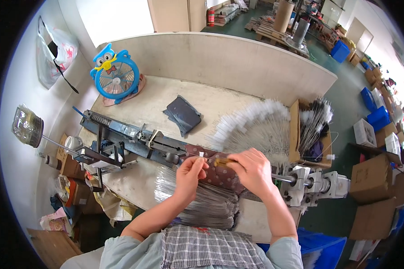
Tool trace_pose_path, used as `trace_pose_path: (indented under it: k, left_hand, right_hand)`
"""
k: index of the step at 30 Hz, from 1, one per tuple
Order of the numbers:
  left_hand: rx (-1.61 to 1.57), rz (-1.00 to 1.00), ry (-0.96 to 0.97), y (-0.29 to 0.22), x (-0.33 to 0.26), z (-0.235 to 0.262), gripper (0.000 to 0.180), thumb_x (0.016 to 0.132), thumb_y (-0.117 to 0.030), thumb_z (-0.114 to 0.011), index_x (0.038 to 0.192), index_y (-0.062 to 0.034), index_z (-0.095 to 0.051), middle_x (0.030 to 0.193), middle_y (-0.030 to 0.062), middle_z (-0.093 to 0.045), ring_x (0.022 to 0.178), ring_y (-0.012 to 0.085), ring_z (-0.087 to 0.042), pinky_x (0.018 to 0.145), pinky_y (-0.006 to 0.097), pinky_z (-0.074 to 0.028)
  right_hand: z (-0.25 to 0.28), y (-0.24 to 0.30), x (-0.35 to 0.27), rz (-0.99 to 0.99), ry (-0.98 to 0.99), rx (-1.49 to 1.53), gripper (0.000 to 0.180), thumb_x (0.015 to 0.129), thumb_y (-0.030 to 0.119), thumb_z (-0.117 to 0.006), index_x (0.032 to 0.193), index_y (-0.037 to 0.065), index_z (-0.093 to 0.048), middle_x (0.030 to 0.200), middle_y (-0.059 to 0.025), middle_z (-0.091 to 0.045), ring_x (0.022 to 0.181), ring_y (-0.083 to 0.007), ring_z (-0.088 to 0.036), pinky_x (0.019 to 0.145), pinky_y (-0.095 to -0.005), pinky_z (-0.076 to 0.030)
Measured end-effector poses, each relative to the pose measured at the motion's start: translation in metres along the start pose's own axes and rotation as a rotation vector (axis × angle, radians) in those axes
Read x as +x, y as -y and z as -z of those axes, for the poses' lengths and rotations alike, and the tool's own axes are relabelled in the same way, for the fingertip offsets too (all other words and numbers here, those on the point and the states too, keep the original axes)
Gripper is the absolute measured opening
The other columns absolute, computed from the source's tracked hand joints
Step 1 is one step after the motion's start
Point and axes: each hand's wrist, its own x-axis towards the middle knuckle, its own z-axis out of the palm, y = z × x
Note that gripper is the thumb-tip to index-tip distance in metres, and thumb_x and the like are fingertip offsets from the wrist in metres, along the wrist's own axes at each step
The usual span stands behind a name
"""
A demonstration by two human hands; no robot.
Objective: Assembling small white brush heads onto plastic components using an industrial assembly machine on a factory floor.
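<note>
A small white piece (201, 154) is sitting between the thumb and fingertips of the left hand (189, 175). The right hand (254, 168) is gripping a yellowish-brown tool (221, 162) just beside it; whether tool and piece are touching, I cannot tell. Below both hands, a brown polka-dot cloth (216, 177) is lying in line with a long metal rig (125, 135) that is running across the desk (159, 92). Toward the person, a bundle of thin silvery rods (208, 207) is resting beside the cloth. Beyond the hands, white-tipped rods (251, 130) are spreading in an arc, and next to them a cardboard box (294, 134) is holding more. Further back, a dark rectangular object (185, 112) is lying flat, and a blue cartoon-bird fan (116, 80) is standing toward the left
</note>
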Motion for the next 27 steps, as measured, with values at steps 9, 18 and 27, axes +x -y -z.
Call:
trace_pose_path:
  k: [9,18,27]
  left_hand:
    - [-0.159,0.09,0.007,-0.012,-0.002,0.007,0.019,0.095,-0.021,-0.054,0.094,-0.0028,-0.058,0.074,0.0032,-0.06,0.06,0.0065,-0.052,0.055,0.02,-0.042]
    - [-0.233,0.134,0.084,-0.022,-0.001,0.007,0.044,0.1,-0.04,-0.035,0.101,-0.0017,-0.057,0.086,0.0087,-0.063,0.077,0.0161,-0.062,0.077,0.03,-0.049]
    - [-0.491,0.061,0.052,-0.001,0.001,0.008,0.03,0.098,-0.032,-0.041,0.104,-0.0058,-0.054,0.099,0.0044,-0.062,0.091,0.0154,-0.06,0.084,0.032,-0.045]
  right_hand:
    - [-0.054,0.022,0.032,-0.087,0.104,0.023,0.013,0.078,0.02,-0.064,0.079,0.007,-0.067,0.074,-0.0072,-0.063,0.076,-0.0265,-0.059,0.069,-0.0391,-0.048]
    - [-0.051,0.03,0.037,-0.451,0.31,0.174,0.019,0.077,0.024,-0.066,0.087,0.008,-0.069,0.08,-0.0071,-0.066,0.082,-0.0268,-0.061,0.071,-0.0375,-0.047]
    - [-0.072,0.048,0.021,-0.083,-0.016,-0.175,0.028,0.07,0.02,-0.072,0.096,0.011,-0.066,0.092,-0.0008,-0.063,0.093,-0.0205,-0.057,0.079,-0.0359,-0.041]
